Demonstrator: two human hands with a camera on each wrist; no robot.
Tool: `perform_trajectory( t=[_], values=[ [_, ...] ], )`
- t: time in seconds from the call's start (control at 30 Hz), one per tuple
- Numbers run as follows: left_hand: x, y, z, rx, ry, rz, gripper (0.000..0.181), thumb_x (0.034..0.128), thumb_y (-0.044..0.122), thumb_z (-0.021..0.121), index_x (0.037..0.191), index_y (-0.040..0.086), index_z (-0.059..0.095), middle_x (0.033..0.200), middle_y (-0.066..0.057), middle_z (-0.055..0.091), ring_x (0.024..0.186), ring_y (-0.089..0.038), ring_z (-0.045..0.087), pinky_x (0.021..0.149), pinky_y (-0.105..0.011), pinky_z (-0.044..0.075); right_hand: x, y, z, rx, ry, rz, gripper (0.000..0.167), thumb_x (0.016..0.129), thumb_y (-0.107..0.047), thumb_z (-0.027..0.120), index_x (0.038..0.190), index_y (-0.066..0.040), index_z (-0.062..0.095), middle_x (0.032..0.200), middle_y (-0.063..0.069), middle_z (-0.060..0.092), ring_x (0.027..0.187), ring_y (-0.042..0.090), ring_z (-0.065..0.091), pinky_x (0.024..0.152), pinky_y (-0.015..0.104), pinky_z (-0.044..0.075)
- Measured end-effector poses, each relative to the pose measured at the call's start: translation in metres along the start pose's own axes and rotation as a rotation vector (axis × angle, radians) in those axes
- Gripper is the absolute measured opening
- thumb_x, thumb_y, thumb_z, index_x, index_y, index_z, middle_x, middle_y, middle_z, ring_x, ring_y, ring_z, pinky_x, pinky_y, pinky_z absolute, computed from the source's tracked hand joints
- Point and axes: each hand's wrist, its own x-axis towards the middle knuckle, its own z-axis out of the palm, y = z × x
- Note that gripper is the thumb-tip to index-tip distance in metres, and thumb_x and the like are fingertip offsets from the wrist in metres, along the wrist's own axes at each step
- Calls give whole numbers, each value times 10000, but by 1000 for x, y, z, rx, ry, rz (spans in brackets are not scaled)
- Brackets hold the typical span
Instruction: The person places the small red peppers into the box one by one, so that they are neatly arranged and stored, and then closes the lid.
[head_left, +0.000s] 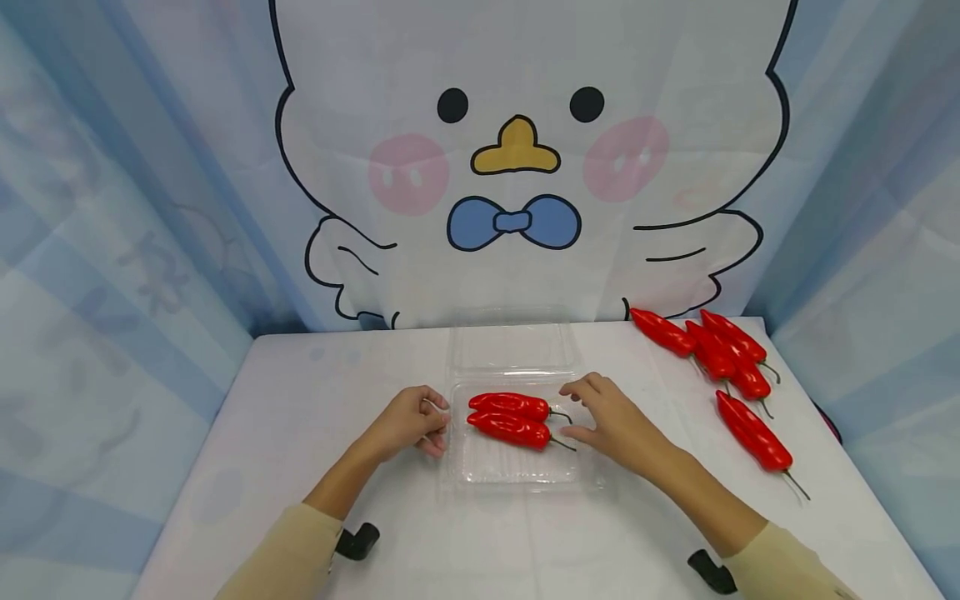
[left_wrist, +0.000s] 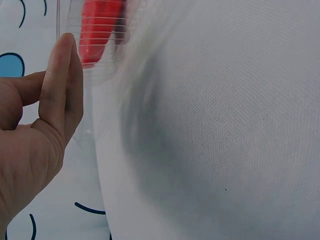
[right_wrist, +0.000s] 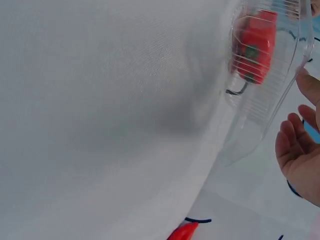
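Observation:
A clear plastic clamshell box (head_left: pixel 517 471) lies on the table with its hinged lid (head_left: pixel 513 346) folded back. Two red chili peppers (head_left: pixel 510 429) rest side by side in its base, stems pointing right. At the box's left edge is my left hand (head_left: pixel 408 423), its fingertips (left_wrist: pixel 64 45) close to the rim in the left wrist view; whether they touch it is unclear. My right hand (head_left: pixel 611 417) is at the opposite edge, fingers spread and gently bent, the thumb (right_wrist: pixel 309 85) at the rim in the right wrist view. Neither hand holds a pepper.
Several more red chili peppers (head_left: pixel 712 354) lie in a group at the table's back right. One pepper (head_left: pixel 753 432) sits apart, nearer the front. Behind the white table (head_left: pixel 322 392) hangs a curtain (head_left: pixel 517 283) printed with a cartoon figure.

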Motion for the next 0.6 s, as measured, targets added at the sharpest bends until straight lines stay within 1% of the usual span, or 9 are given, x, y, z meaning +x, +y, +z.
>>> perform_trajectory(
  t=[0.2,0.37,0.47,0.6],
  values=[
    [0,0,0,5,1,-1,223,989,28,663,1178,-44,568,818,-142,669,583,-177,699,587,-349,648,-9,11,-8,3,37,37,589,792,-228,913,1293,-113,626,1179,57,625,1042,202,627,855,362,646],
    [1,-1,-1,-1,-2,-7,219,990,25,661,1175,-43,567,817,-141,670,587,-175,697,589,-348,648,-17,22,-11,-7,55,77,552,825,-235,887,1292,-105,623,1188,83,621,1038,227,626,855,396,646],
    [0,0,-1,-1,-3,-7,218,990,26,662,1174,-42,566,815,-140,672,587,-176,698,589,-347,648,-22,30,-14,-8,68,93,537,846,-238,868,1298,-92,618,1195,98,620,1053,250,628,863,421,643],
    [0,0,0,2,-5,-4,224,990,31,664,1177,-42,564,814,-138,673,587,-178,699,588,-347,648,-29,42,-20,-17,89,108,549,842,-220,870,1299,-61,611,1203,139,626,1061,293,637,870,468,640]
  ],
)
